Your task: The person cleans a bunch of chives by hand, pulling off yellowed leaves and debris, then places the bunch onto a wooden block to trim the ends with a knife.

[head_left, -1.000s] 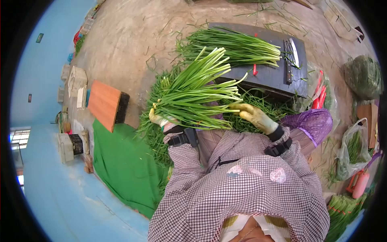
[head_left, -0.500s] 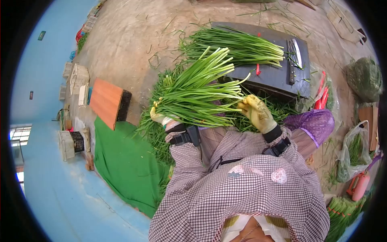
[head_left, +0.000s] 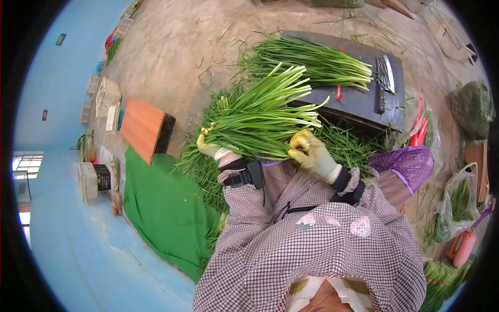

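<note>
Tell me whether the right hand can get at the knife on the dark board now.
Likely not yet: the right hand grips the green bunch with the left hand. The knife lies uncovered on the dark board beyond, nothing blocking it.

A cleaver [head_left: 385, 82] lies on the dark table [head_left: 358, 106] at two o'clock. An orange board [head_left: 141, 127] is at nine and a green tarp [head_left: 161, 218] at eight.

Veg packing shed, prob. (chive piles [head_left: 200, 166])
</note>
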Motion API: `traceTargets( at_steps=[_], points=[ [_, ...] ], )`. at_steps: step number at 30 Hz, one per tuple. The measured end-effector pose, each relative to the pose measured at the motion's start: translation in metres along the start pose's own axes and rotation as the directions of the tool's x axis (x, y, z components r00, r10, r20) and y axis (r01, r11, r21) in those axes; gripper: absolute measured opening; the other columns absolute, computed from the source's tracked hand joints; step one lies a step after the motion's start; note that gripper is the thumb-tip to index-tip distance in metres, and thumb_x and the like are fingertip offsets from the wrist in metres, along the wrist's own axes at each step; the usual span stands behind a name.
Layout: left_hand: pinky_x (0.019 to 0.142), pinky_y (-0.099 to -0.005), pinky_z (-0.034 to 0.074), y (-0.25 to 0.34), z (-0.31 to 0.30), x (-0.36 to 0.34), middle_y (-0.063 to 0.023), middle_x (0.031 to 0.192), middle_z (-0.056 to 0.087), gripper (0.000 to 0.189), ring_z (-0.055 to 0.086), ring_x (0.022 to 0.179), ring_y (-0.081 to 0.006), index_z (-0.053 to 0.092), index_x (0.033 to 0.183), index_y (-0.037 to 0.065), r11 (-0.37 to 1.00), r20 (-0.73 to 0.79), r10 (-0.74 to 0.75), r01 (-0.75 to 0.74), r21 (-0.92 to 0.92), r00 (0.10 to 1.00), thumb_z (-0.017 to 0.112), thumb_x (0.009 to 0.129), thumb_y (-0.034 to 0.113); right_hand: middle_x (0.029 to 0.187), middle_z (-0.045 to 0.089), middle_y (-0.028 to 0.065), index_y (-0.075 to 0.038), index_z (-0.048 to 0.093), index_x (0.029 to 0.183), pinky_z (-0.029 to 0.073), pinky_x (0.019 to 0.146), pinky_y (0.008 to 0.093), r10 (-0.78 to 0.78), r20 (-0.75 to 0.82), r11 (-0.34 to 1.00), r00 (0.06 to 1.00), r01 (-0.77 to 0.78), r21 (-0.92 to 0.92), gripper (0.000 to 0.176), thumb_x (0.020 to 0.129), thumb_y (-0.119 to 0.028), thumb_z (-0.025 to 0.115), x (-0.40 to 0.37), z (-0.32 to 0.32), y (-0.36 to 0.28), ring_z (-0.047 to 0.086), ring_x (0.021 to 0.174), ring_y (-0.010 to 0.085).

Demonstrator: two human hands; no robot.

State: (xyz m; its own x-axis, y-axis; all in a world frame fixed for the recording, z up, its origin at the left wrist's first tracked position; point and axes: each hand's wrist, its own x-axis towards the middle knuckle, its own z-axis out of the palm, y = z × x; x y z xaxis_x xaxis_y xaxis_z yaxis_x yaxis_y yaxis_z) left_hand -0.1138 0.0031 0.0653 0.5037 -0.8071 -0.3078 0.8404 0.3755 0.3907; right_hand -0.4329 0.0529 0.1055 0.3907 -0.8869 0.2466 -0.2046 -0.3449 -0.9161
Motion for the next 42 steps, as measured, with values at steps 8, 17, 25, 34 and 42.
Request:
traceTargets(
  at_steps=[8, 17, 25, 34, 42],
  points=[
    [0.085, -0.0531, 0.052, 0.001, -0.007, 0.000, -0.0181, 0.097, 0.065, 0.037, 0.062, 0.090, -0.0359, 0.061, 0.095, 0.004, 0.994, -0.086, 0.104, -0.106, -0.019, 0.991, 0.049, 0.081, 0.036, 0.099, 0.064, 0.0096, -0.007, 0.050, 0.100, 0.054, 0.077, 0.0317, 0.350, 0.234, 0.449, 0.907, -0.382, 0.808, 0.020, 0.100, -0.025, 0.058, -0.054, -0.079, 0.026, 0.065, 0.078, 0.0164],
    [0.081, -0.0527, 0.053, -0.008, 0.010, -0.010, -0.0164, 0.091, 0.066, 0.034, 0.063, 0.084, -0.0343, 0.061, 0.090, 0.006, 0.991, -0.107, 0.131, -0.132, -0.008, 0.986, 0.052, 0.080, 0.037, 0.086, 0.061, 0.0079, -0.014, 0.064, 0.096, 0.051, 0.075, 0.0402, 0.179, 0.154, 0.824, 0.972, -0.063, -0.563, 0.022, 0.088, -0.034, 0.068, -0.041, -0.081, -0.017, 0.063, 0.080, 0.0263],
    [0.080, -0.0514, 0.053, -0.004, 0.009, 0.001, -0.0156, 0.088, 0.065, 0.027, 0.063, 0.084, -0.0330, 0.060, 0.087, 0.007, 0.974, -0.096, 0.220, -0.224, -0.027, 0.971, 0.051, 0.081, 0.033, 0.089, 0.060, 0.0036, -0.014, 0.062, 0.102, 0.051, 0.072, 0.0359, -0.150, 0.154, 0.554, 0.977, 0.212, -0.805, 0.030, 0.088, -0.040, 0.063, 0.015, 0.005, -0.006, 0.061, 0.077, 0.0235],
    [0.078, -0.0414, 0.054, -0.005, 0.063, -0.033, -0.0034, 0.089, 0.060, 0.015, 0.060, 0.081, -0.0229, 0.062, 0.092, 0.013, 0.940, -0.115, 0.269, -0.234, 0.249, 0.956, 0.061, 0.081, 0.023, 0.085, 0.055, -0.0042, -0.004, 0.064, 0.105, 0.039, 0.066, 0.0181, 0.413, 0.175, 0.816, 0.894, -0.448, 0.364, 0.014, 0.096, -0.014, 0.062, 0.026, -0.039, 0.013, 0.046, 0.074, 0.0037],
    [0.075, -0.0366, 0.051, -0.012, 0.073, -0.026, -0.0020, 0.079, 0.057, 0.019, 0.055, 0.074, -0.0194, 0.056, 0.082, 0.014, 0.932, -0.146, 0.342, -0.315, 0.179, 0.928, 0.063, 0.087, 0.031, 0.089, 0.071, 0.0081, -0.005, 0.068, 0.095, 0.052, 0.068, 0.0284, 0.115, -0.537, 0.941, 0.836, -0.265, -0.212, 0.011, 0.095, -0.014, 0.061, -0.012, -0.077, 0.013, 0.066, 0.073, 0.0163]
  ],
)
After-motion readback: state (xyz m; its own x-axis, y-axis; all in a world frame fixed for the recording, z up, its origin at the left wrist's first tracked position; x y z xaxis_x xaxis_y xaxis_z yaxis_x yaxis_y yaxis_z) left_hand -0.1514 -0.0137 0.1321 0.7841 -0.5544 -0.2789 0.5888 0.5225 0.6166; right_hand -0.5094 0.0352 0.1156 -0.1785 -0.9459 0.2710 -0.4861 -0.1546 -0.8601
